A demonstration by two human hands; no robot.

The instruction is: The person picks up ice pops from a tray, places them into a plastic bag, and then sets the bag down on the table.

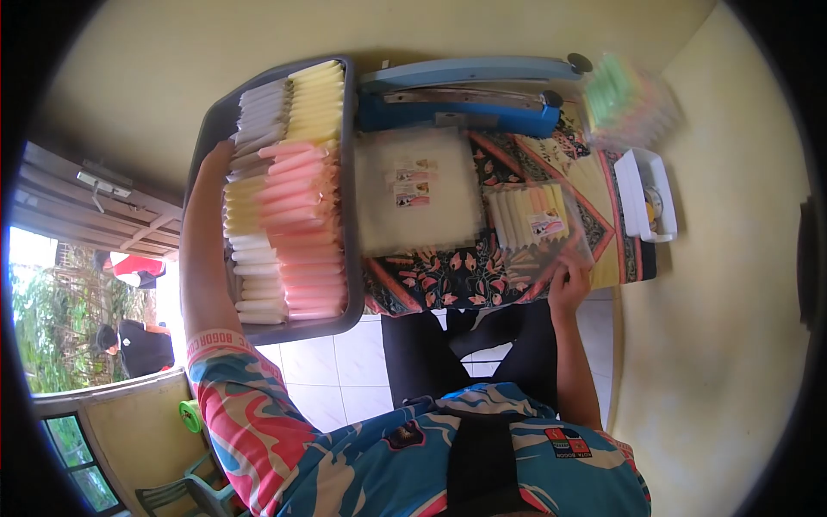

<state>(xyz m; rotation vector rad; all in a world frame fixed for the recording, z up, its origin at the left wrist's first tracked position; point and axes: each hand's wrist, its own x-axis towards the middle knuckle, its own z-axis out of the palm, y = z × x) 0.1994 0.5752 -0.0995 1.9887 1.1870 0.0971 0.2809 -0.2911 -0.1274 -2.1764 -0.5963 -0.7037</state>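
A grey tray holds rows of white, yellow and pink ice sticks. My left hand reaches along the tray's outer side and touches the white and yellow sticks there; its fingers are hidden among them. My right hand grips the near edge of a clear plastic bag, which holds several pale sticks and a small label. The bag lies on the patterned cloth of a low table.
A stack of labelled clear bags lies between the tray and the held bag. Behind it stands a blue sealing machine. A blurred pack of green and pink sticks and a white container sit at the right. People are outside at the left.
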